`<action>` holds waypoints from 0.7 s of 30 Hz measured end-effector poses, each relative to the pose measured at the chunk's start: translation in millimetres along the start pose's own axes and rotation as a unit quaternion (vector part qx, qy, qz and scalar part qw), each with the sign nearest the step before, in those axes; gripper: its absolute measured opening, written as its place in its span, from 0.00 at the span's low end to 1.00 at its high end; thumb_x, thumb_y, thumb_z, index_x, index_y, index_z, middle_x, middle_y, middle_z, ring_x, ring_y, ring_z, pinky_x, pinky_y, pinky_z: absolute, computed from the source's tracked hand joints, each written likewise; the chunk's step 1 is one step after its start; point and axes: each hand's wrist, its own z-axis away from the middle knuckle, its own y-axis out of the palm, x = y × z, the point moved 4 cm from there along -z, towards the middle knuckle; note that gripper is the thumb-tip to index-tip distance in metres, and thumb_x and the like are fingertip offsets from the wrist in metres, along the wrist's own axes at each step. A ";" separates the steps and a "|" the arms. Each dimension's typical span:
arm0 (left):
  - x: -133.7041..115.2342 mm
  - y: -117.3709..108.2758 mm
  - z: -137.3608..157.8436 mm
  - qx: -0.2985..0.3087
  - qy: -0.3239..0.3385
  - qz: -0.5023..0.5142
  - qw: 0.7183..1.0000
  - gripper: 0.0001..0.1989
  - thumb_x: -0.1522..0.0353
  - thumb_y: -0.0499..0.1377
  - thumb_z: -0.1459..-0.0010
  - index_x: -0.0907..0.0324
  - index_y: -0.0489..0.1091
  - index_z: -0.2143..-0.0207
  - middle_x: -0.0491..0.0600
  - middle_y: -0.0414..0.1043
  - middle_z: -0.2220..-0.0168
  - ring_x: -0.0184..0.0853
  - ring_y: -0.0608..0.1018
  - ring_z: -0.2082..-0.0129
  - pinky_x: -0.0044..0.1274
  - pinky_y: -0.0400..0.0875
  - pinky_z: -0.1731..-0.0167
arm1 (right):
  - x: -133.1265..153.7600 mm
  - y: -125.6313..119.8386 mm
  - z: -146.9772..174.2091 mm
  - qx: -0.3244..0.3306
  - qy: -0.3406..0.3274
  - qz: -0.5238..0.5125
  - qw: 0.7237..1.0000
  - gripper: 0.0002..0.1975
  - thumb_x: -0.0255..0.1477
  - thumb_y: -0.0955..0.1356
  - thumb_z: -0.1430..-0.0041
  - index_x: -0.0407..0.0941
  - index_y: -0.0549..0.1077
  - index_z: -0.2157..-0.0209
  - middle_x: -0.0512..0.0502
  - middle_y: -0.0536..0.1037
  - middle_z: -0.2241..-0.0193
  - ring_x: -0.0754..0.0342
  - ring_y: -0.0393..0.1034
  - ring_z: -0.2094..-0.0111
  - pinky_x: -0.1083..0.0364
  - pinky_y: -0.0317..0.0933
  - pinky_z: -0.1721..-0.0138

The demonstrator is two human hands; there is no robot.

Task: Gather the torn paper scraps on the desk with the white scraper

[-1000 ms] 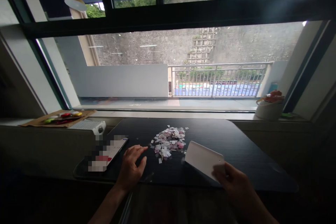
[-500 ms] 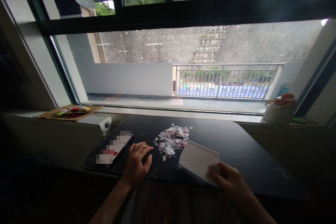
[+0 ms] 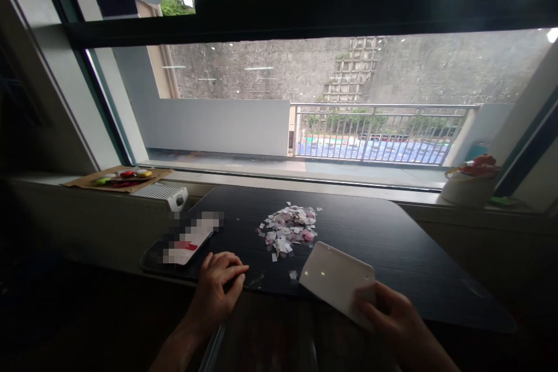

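Note:
In my right hand (image 3: 390, 309) is a flat white plastic scraper (image 3: 333, 276) with rounded corners and a small hole near one corner. I grip its right end, and it is tilted over the table's near edge. Beyond its left side lies a loose pile of small white and pinkish paper scraps (image 3: 290, 226). One stray scrap (image 3: 293, 274) sits close to the scraper's left edge. My left hand (image 3: 220, 288) is at the near edge, left of the pile, with thumb and forefinger tips brought together. Whether anything is between them cannot be made out.
The dark table (image 3: 361, 221) stands against a window ledge. On its left lies a blurred-out flat object (image 3: 189, 247), perhaps a phone. A white heater (image 3: 168, 193), a brown board (image 3: 87, 180) with colourful items, and a white pot (image 3: 464, 187) line the ledge.
My left hand has drawn back slightly to the left and its fingers have come together. The scraper has moved a little right and toward me, and the stray scrap now shows clearly.

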 end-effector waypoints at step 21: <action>-3.5 -0.5 -0.9 0.018 -0.023 0.016 0.999 0.11 0.68 0.54 0.48 0.52 0.76 0.66 0.47 0.73 0.66 0.37 0.74 0.63 0.43 0.58 0.49 | -4.5 18.4 -7.6 0.076 0.021 -0.034 0.996 0.17 0.38 0.69 0.61 0.41 0.77 0.70 0.44 0.81 0.75 0.47 0.73 0.71 0.54 0.64 0.72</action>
